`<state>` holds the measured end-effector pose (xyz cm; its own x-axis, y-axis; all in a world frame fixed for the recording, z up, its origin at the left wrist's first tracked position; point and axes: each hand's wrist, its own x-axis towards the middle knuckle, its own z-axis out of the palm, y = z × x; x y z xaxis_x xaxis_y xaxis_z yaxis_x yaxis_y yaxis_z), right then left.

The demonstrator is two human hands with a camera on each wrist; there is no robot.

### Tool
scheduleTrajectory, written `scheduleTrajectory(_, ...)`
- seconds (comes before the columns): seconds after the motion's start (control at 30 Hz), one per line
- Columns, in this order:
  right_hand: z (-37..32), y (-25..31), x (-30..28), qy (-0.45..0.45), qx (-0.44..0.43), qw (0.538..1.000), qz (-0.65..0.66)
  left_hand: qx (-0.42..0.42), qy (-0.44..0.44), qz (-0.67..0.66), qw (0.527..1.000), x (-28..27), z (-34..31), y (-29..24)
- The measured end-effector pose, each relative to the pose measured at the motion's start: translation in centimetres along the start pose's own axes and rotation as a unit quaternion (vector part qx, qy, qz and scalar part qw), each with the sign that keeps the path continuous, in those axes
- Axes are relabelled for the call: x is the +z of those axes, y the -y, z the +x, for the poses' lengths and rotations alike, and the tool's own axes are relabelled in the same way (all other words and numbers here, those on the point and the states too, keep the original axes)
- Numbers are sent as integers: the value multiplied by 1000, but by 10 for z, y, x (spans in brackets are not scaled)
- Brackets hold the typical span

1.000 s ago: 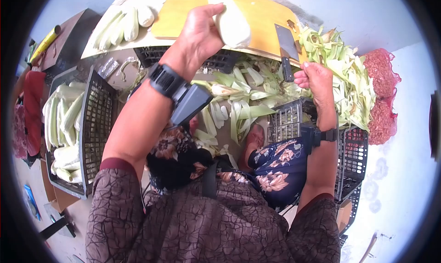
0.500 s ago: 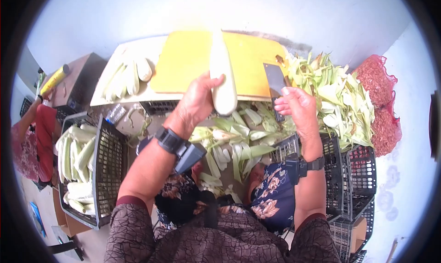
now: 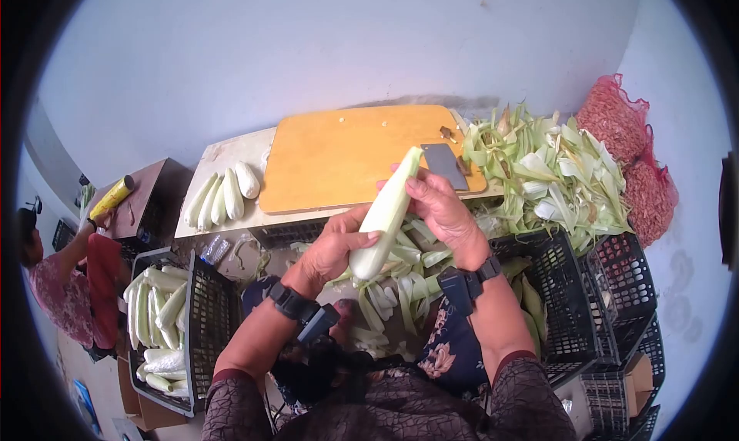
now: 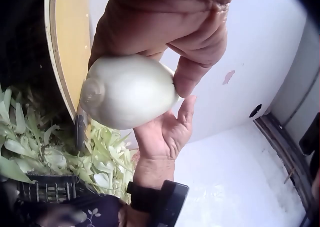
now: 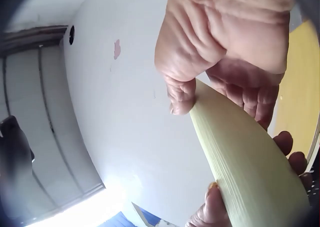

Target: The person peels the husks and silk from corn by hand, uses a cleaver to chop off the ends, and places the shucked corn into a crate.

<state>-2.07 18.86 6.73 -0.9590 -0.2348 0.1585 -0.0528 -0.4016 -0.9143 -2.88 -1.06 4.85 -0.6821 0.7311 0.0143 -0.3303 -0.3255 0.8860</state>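
2 hands [image 3: 439, 208] on ear | 1 held ear [image 3: 390, 216] | 1 cutting board [image 3: 331, 160] | 1 cleaver [image 3: 445, 167] | 2 mesh sacks [image 3: 647, 202]

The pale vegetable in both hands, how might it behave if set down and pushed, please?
The pale vegetable would probably roll, being rounded, perhaps curving toward its narrower end. It seems stiff, showing no sag between the left hand and right hand.

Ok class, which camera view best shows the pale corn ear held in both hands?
The head view: the corn ear shows almost full length, held by the left hand and right hand. The left wrist view shows mainly its rounded base, foreshortened; the right wrist view shows its tapering side, cut off by the frame.
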Motion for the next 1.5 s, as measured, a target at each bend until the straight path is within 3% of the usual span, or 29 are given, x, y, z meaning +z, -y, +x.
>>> scheduleTrajectory(0.13, 6, 0, 2, 50, -22, 995, 79, -59, 54, -52, 995, 0, 0, 1)
scheduleTrajectory(0.3, 13, -3, 9, 32, -9, 999, 17, -41, 63, -110, 991, -17, 5, 18)
scheduleTrajectory(0.4, 21, -11, 7, -13, -1, 999, -44, -37, 39, -117, 992, -37, 8, 40)
scheduleTrajectory(0.5, 21, -14, 6, -73, -48, 994, -72, -92, -50, -6, 995, -40, 7, 46)
scheduleTrajectory(0.53, 21, -12, 7, -80, -47, 993, -73, -107, -56, -36, 992, -41, 8, 49)
scheduleTrajectory(0.67, 18, -17, 7, -84, -34, 992, -93, -119, -59, -72, 989, -47, 11, 58)
scheduleTrajectory(0.73, 15, -14, 11, -73, -38, 979, -187, -113, -61, -68, 989, -47, 10, 60)
scheduleTrajectory(0.83, 10, -12, 17, -54, -63, 974, -211, -106, -95, -53, 988, -37, 6, 59)
scheduleTrajectory(1.13, -6, -1, 16, 32, -66, 987, -140, -118, -107, -37, 987, -29, 4, 56)
scheduleTrajectory(1.43, -18, 0, 13, -30, -95, 982, -160, -162, -27, -11, 986, -24, 5, 61)
scheduleTrajectory(1.5, -17, -2, 11, -34, -99, 981, -164, -161, -47, -14, 986, -22, 3, 62)
